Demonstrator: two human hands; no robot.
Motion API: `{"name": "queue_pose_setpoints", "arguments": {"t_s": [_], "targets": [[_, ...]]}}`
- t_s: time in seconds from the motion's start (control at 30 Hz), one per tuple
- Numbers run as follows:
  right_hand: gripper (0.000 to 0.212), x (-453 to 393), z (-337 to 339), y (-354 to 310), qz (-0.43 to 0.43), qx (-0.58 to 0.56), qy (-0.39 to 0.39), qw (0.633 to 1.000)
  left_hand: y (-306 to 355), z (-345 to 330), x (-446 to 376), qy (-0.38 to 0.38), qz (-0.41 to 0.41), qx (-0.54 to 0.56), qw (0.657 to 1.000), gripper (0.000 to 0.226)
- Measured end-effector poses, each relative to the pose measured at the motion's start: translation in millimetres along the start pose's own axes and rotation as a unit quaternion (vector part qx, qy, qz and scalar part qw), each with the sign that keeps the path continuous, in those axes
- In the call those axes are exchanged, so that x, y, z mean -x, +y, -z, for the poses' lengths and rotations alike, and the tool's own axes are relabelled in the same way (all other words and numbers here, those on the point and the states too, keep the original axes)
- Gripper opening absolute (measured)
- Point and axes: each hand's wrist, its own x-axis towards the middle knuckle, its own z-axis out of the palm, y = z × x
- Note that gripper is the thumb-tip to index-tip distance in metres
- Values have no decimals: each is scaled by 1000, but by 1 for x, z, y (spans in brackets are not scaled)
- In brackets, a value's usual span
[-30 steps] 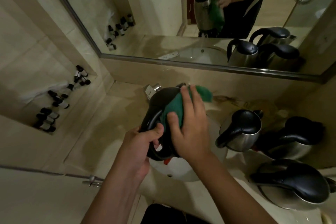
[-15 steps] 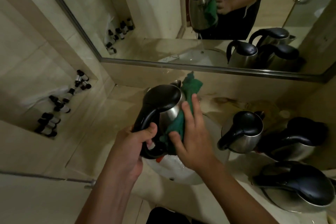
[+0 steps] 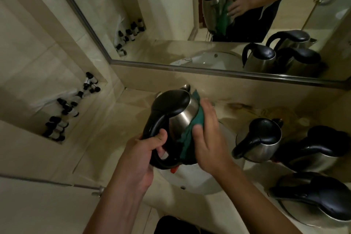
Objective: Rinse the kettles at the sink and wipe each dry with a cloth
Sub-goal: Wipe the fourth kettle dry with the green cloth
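Steel kettle with a black lid and handle is held tilted at frame centre, above the white sink. Left hand grips its handle; right hand presses a green cloth flat against its side. Three more kettles stand on the counter at right.

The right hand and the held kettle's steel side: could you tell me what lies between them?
In the head view, a green cloth lies between the right hand and the kettle, pressed against its steel wall.
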Motion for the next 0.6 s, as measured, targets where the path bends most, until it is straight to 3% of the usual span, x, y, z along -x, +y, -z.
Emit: {"name": "queue_pose_setpoints", "arguments": {"t_s": [0.07,0.13,0.17,0.27,0.33,0.43,0.5,0.53,0.6], "targets": [[60,-17,-8,-23,-115,-46,45,991,-1,-2,-1,17,-3,-22,1000,34],[61,-26,-16,-49,-131,16,80,988,1,-7,-1,34,-3,-23,999,33],[61,-25,-18,-57,-87,75,88,989,2,-8,0,37,-1,-11,999,32],[61,-5,-19,-32,157,215,50,963,4,-10,0,38,6,26,999,29],[63,1,-10,-10,186,190,18,964,3,-7,0,30,0,20,999,30],[48,-14,1,-20,-19,-8,14,1000,3,-6,0,32,-16,-20,999,30],[27,-40,5,-36,-183,-167,39,968,1,-10,0,27,-24,-27,999,35],[25,-52,6,-46,-225,-174,44,958,1,-12,1,26,-24,-29,999,36],[28,-62,0,-61,-217,-46,35,974,3,-12,1,25,-15,-19,999,38]]}}
